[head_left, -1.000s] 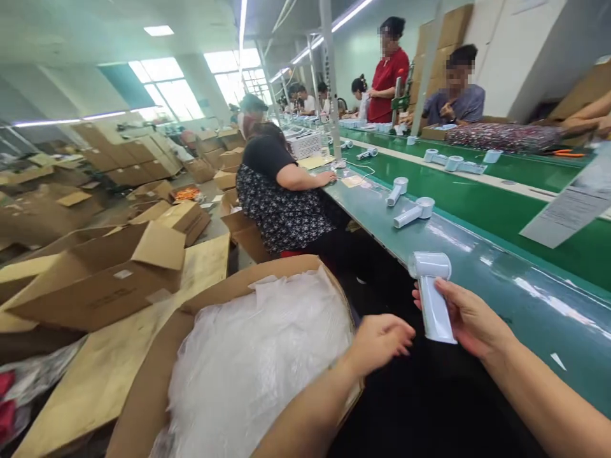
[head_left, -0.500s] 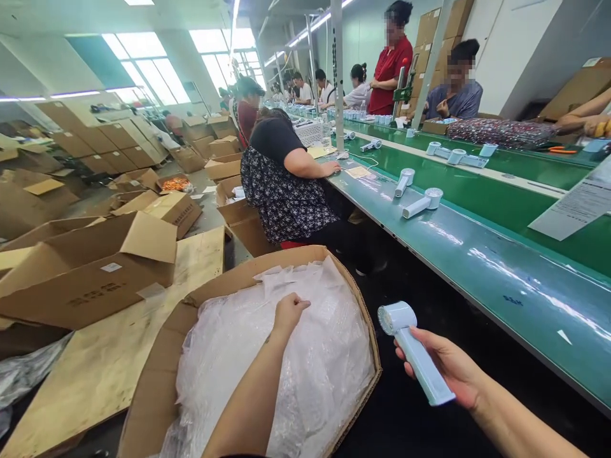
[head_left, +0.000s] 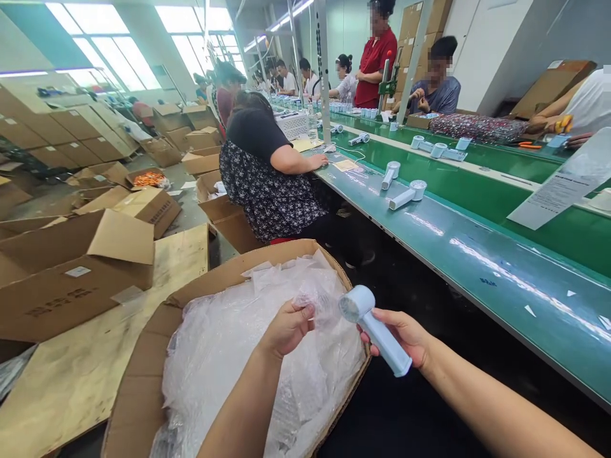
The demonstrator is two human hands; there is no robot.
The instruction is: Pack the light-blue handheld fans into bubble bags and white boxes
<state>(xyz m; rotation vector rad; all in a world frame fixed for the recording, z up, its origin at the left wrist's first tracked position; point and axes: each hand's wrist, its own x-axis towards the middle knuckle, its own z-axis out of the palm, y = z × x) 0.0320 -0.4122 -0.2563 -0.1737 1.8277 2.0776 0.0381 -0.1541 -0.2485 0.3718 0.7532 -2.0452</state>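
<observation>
My right hand (head_left: 405,336) grips the handle of a pale blue handheld fan (head_left: 375,326), its round head tilted up to the left. My left hand (head_left: 287,327) pinches a clear plastic bag (head_left: 319,298) lifted from the pile, right beside the fan's head. Both hands hover over the near right corner of a large cardboard box (head_left: 205,287) filled with clear plastic bags (head_left: 248,375).
A green conveyor table (head_left: 482,254) runs along my right, with two more fans (head_left: 403,194) lying on it and a paper sheet (head_left: 554,191). A seated person in a black patterned top (head_left: 270,178) works ahead. Open cardboard boxes (head_left: 81,267) cover the floor left. Other workers sit farther along.
My right hand brought the fan off the conveyor edge down toward the box. My left hand reached into the bags and now lifts one up next to the fan's head.
</observation>
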